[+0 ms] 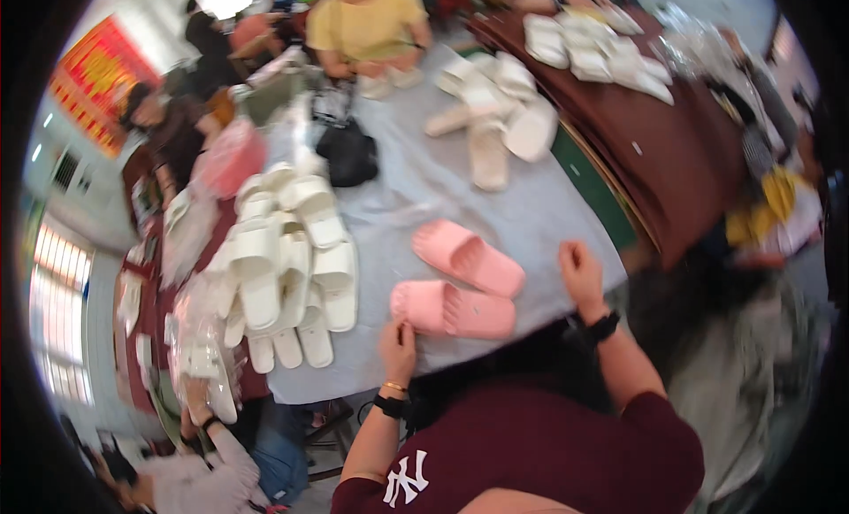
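Two pink slippers lie close to the near edge of the grey-covered worktop, with bare cloth open toward 12 o'clock. A pile of white slippers crowds the 9 o'clock side. The left hand pinches the nearer slipper's end. The right hand, loosely curled, rests at 3 o'clock near the corner; blur hides its fingers.

Two pink slippers lie on the grey bench; left, a white slipper pile; far right, a brown cloth.
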Available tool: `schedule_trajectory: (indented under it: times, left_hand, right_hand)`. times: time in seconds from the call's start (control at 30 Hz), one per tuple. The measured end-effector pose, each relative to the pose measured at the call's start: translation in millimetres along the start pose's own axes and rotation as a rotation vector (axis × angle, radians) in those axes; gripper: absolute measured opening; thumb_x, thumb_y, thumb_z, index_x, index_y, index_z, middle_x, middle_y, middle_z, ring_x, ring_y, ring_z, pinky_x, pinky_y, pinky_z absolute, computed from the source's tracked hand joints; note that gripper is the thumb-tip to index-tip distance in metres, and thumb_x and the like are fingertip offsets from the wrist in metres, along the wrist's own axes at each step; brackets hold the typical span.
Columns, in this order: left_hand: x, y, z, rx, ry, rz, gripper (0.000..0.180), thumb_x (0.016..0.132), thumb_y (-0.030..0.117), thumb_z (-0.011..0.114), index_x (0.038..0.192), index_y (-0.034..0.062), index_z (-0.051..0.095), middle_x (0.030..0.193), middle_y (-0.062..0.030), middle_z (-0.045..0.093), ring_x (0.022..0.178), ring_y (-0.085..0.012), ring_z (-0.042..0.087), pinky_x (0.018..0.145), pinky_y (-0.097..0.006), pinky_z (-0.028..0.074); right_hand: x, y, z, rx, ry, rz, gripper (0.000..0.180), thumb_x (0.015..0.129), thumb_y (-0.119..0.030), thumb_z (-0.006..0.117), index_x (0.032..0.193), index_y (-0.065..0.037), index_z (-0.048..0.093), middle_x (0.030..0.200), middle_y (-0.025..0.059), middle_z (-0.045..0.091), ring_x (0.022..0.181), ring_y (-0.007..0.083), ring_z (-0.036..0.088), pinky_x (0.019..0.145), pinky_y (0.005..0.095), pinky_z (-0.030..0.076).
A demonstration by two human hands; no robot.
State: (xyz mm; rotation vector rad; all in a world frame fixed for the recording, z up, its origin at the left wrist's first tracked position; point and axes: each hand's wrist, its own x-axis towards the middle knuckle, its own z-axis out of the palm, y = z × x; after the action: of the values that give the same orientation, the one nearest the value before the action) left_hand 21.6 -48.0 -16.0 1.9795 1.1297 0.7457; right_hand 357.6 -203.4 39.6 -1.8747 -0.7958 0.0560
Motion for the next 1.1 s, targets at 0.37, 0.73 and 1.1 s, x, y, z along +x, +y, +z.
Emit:
schedule_trajectory:
  times: [0.37, 0.73, 1.1]
  left_hand:
    - [4, 30, -10, -0.008, 0.105, 0.104, 0.018, 0.091, 0.011, 0.057, 0.105, -0.0003, 0.061, 0.095, -0.0113, 0.063, 0.083, -0.0192, 0.058, 0.074, -0.032, 0.047]
    - [6, 32, -12, -0.097, 0.051, 0.007, 0.022, 0.086, 0.013, 0.064, 0.106, 0.0023, 0.062, 0.088, -0.0091, 0.062, 0.076, -0.0176, 0.058, 0.070, -0.030, 0.048]
    - [14, 66, -8, 0.263, 0.083, 0.229, 0.070, 0.071, 0.030, 0.078, 0.127, 0.0010, 0.047, 0.115, -0.0160, 0.054, 0.101, -0.0309, 0.052, 0.089, -0.039, 0.042]
  right_hand:
    - [-144, 211, -100, -0.516, -0.709, 0.634, 0.050, 0.076, -0.039, 0.068, 0.106, 0.001, 0.061, 0.109, 0.0220, 0.061, 0.099, 0.0327, 0.060, 0.084, 0.0428, 0.048]
    - [-24, 68, -91, 0.063, -1.165, 0.627, 0.020, 0.084, -0.021, 0.063, 0.085, -0.002, 0.067, 0.082, 0.0024, 0.067, 0.076, 0.0094, 0.058, 0.069, 0.0262, 0.047]
    - [26, -37, 26, -0.056, -0.632, -0.057, 0.041, 0.078, -0.017, 0.066, 0.115, -0.001, 0.057, 0.112, 0.0142, 0.061, 0.088, 0.0255, 0.060, 0.072, 0.0348, 0.049]
